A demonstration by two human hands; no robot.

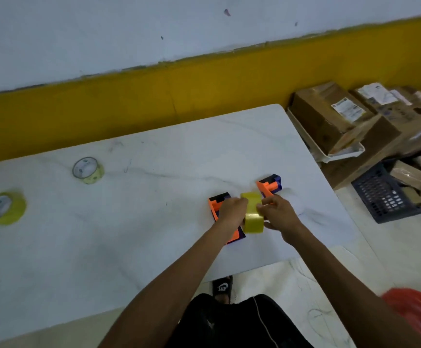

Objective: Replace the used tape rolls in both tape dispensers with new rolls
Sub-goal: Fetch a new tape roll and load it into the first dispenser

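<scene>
Far left edge of white bench (pixel 154 159): full yellow tape roll (pixel 3 208). Upper left: thinner, paler roll (pixel 88 170). Centre: orange-and-purple dispenser (pixel 219 212) under left hand (pixel 230 210); yellow roll (pixel 252 213) on edge (raised), left grip and right hand (pixel 278 214) grip both closed on it. Right of centre: second dispenser (pixel 269 187). Far right: cardboard boxes (pixel 330 116), dark crate (pixel 385 194).

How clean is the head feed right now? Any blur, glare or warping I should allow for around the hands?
Head view: soft all over, with smeared edges on both hands, left hand and right hand, around the yellow tape roll; a pale glare patch on the table just right of the right hand; wide-angle warping tilts the wall stripe and bends the table edges; lighting flat, shadows faint.
</scene>
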